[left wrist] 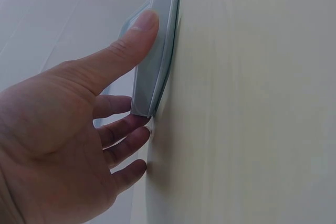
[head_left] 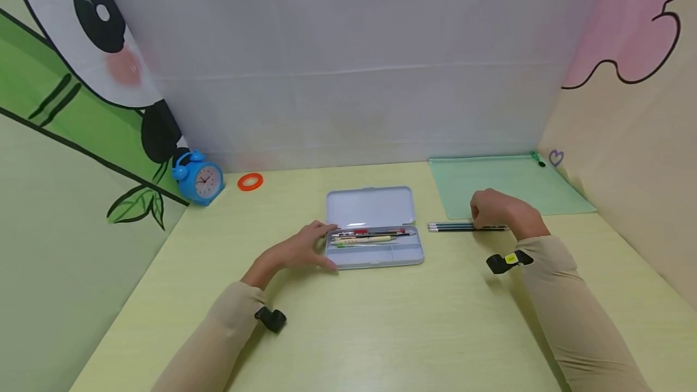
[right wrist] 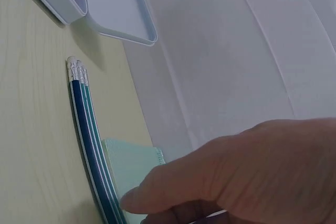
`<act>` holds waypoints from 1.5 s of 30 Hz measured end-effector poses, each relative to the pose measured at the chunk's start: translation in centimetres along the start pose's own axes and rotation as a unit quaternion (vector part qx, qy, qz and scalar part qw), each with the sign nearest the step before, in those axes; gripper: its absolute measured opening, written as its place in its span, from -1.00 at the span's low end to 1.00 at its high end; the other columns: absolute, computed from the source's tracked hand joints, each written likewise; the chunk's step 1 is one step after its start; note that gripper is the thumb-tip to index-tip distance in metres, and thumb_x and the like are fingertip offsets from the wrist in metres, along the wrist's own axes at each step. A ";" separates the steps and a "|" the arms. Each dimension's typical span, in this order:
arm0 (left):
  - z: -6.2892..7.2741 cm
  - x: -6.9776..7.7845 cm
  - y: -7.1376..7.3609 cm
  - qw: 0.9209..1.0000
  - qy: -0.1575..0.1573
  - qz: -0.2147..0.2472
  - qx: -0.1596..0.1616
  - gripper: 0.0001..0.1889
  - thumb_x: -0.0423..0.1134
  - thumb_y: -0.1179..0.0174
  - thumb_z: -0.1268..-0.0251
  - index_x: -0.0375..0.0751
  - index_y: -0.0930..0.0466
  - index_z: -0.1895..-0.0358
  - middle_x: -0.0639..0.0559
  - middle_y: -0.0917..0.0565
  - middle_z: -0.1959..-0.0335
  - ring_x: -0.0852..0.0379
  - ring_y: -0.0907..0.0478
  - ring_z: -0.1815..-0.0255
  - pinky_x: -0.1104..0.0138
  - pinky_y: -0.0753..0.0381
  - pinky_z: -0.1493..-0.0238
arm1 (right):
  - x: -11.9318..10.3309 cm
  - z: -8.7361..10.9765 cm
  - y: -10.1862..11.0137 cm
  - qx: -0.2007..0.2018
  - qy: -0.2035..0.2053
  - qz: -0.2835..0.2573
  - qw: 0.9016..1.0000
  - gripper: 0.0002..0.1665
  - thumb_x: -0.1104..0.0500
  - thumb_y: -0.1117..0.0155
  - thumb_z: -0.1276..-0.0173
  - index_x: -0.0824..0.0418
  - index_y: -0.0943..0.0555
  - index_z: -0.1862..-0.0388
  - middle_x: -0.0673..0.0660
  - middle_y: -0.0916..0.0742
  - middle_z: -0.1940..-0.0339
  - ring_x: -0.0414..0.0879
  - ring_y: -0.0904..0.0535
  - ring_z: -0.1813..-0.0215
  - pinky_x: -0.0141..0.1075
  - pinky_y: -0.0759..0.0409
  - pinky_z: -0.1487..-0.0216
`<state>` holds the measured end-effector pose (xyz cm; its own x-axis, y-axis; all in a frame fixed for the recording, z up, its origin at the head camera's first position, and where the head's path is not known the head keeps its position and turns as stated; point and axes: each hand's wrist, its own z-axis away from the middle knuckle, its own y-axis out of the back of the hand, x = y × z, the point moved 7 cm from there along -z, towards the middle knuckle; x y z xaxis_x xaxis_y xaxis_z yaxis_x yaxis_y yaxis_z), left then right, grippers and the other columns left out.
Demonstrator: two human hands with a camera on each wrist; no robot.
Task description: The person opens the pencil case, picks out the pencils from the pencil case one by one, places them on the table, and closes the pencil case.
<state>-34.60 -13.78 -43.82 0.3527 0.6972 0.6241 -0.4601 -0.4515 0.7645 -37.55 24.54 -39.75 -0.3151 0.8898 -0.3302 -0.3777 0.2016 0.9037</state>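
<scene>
A pale pencil case (head_left: 376, 257) lies with its lid (head_left: 371, 207) folded back, holding several pens and pencils (head_left: 365, 239). My left hand (head_left: 299, 250) grips its left end. In the left wrist view the thumb (left wrist: 123, 48) presses the front wall while the fingers bend round the end. To the right, dark blue and teal striped pencils (right wrist: 88, 124) with white erasers lie side by side on the table. My right hand (head_left: 498, 210) pinches these pencils near their middle, fingers curled down. Its thumb tip (right wrist: 134, 199) overlaps their edge in the right wrist view; the other fingertips are mostly hidden.
A green mesh zip pouch (head_left: 506, 183) lies flat behind the right hand. Toward the back left stand a blue alarm clock (head_left: 201, 180) and an orange ring (head_left: 250, 182). A white sheet (head_left: 348, 77) closes off the table's back, with painted walls at both sides.
</scene>
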 end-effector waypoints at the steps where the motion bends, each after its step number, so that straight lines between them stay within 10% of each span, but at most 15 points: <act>1: 0.0 0.0 0.0 1.000 0.001 0.001 -0.001 0.07 0.05 -0.56 0.00 -0.18 -0.16 -0.56 -0.13 -0.31 -0.34 -0.07 -0.22 -0.32 -0.04 -0.25 -0.39 | -0.1 0.0 0.1 0.005 0.006 0.001 1.000 -0.70 0.40 -0.16 -0.27 0.13 -0.45 0.62 -0.05 -0.27 0.65 -0.16 -0.12 0.55 -0.25 -0.21 0.47; 21: -0.2 -0.2 0.1 1.000 -0.002 -0.007 -0.008 0.08 0.08 -0.56 0.02 -0.13 -0.16 -0.57 -0.11 -0.30 -0.34 -0.07 -0.21 -0.33 -0.05 -0.23 -0.40 | -12.8 -3.1 -2.7 0.090 0.238 -0.021 0.967 -0.95 0.36 -0.30 -0.34 0.27 -0.69 0.27 -0.08 -0.64 0.45 -0.21 -0.47 0.41 -0.31 -0.52 0.33; 38: 0.2 -0.2 0.0 1.000 -0.007 0.004 0.000 0.07 0.06 -0.57 0.03 -0.18 -0.19 -0.55 -0.13 -0.32 -0.33 -0.09 -0.22 -0.32 -0.06 -0.25 -0.38 | -17.0 -4.6 -3.6 0.117 0.257 0.011 0.959 -0.85 0.38 -0.29 -0.35 0.31 -0.73 0.14 0.08 -0.74 0.26 -0.17 -0.56 0.32 -0.35 -0.58 0.22; 45: 0.0 -0.1 0.0 1.000 -0.003 -0.006 0.004 0.07 0.08 -0.57 0.03 -0.16 -0.19 -0.55 -0.10 -0.32 -0.33 -0.06 -0.22 -0.32 -0.03 -0.25 -0.39 | -18.1 -5.7 -4.5 0.106 0.204 0.040 0.972 -0.87 0.37 -0.29 -0.36 0.23 -0.73 0.19 0.03 -0.73 0.26 -0.15 -0.52 0.29 -0.25 -0.59 0.17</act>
<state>-34.62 -13.84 -43.86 0.3634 0.6984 0.6166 -0.4502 -0.4478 0.7725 -35.10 5.18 -39.38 -0.6713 0.6785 -0.2983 -0.1637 0.2567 0.9525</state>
